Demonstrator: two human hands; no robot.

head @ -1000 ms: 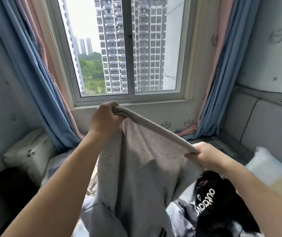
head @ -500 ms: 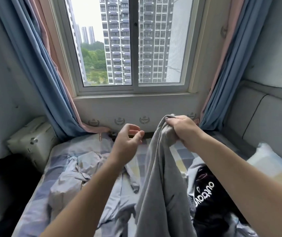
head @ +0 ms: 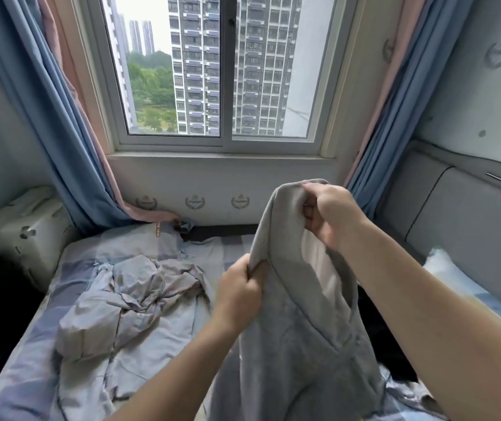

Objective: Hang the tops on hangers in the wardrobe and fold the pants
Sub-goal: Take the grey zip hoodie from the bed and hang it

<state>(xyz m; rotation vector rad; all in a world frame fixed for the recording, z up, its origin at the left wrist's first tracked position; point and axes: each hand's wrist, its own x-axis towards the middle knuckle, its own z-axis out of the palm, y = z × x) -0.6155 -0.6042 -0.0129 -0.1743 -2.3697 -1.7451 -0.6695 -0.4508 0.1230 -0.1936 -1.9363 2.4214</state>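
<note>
My right grip [head: 331, 214] is clenched on the top edge of the grey garment [head: 297, 344], holding it up over the bed [head: 24, 381]. My left grip [head: 240, 294], lower down, pinches the same edge. The cloth hangs between my arms. Crumpled pale clothing [head: 121, 302] lies on the bed to the left, and black clothing [head: 394, 347] lies beside my right forearm.

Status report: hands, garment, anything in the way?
Left hand grips grey garment low, right hand grips its top. Garment hangs above bed. Crumpled cloth lies left.
</note>
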